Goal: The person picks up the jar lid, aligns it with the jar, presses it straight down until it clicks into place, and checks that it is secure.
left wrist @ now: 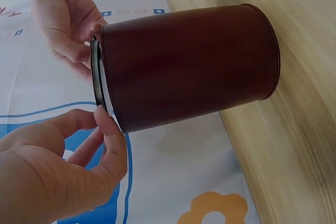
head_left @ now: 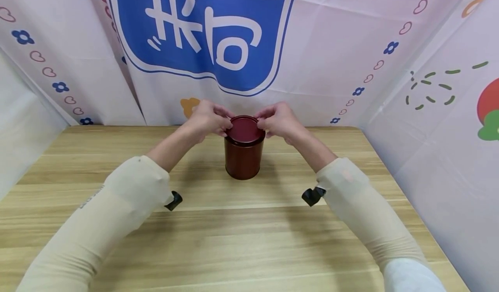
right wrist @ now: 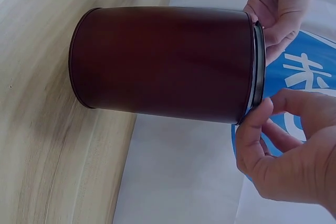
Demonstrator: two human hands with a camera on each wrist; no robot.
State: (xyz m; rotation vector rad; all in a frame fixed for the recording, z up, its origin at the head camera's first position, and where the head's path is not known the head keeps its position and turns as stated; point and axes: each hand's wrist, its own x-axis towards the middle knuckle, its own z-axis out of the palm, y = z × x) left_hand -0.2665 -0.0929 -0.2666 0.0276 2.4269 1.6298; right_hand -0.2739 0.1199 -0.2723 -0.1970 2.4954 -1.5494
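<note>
A dark red-brown round canister (head_left: 242,160) stands upright on the wooden table, near its back edge. Its dark red lid (head_left: 244,129) sits over the top, and both wrist views show a narrow gap between lid and canister body (left wrist: 189,69). My left hand (head_left: 209,119) pinches the lid's left edge between thumb and fingers. On the opposite side my right hand (head_left: 278,121) pinches the right edge the same way. In the right wrist view the thumb of the right hand (right wrist: 289,148) lies right at the lid's rim (right wrist: 258,66).
The wooden table (head_left: 241,240) spreads in front of the canister. A white printed cloth (head_left: 323,45) with a blue sign hangs close behind it, and another cloth (head_left: 436,153) borders the right side. Small black pieces (head_left: 313,196) stick out from both sleeves.
</note>
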